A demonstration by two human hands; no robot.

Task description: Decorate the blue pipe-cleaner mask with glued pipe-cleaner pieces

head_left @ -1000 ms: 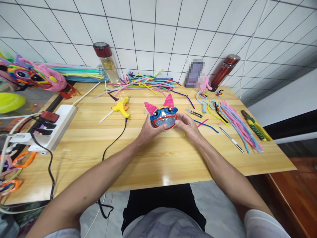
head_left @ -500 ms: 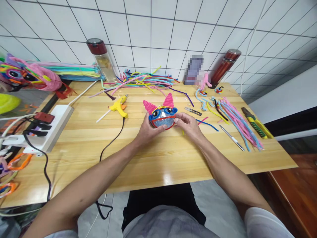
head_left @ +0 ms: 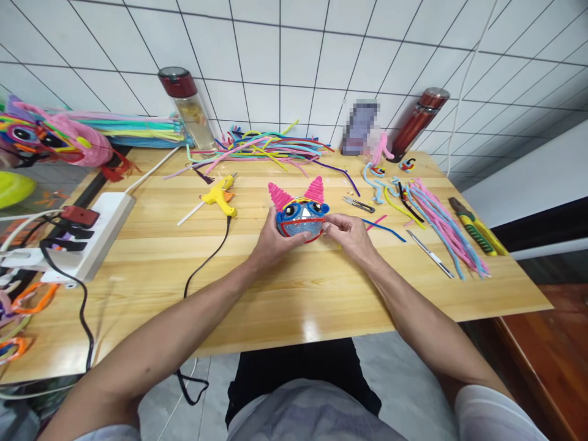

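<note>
A clear plastic animal head [head_left: 299,229] with pink pipe-cleaner ears, blue-rimmed eyes and a red pipe-cleaner outline is held above the middle of the table. My left hand [head_left: 274,240] is closed round its left side, thumb across the lower front. At its right edge, my right hand [head_left: 345,231] pinches thumb and forefinger against the end of the red pipe cleaner [head_left: 316,219]; the fingertips partly hide that spot. A yellow glue gun [head_left: 219,197] with a white glue stick lies to the left, and small thread snips [head_left: 358,204] lie beyond my right hand.
Loose pipe cleaners [head_left: 271,150] lie along the tiled wall, between a glass bottle [head_left: 186,110] and a red flask [head_left: 419,125]. On the right are a pipe-cleaner bundle [head_left: 443,226], a craft knife [head_left: 430,254] and pliers [head_left: 473,226]. A power strip [head_left: 98,239] stands left; the glue gun's cord crosses the table.
The head has tilted slightly, its pink ears shifting a little right and down in view. Both hands keep nearly the same hold.
</note>
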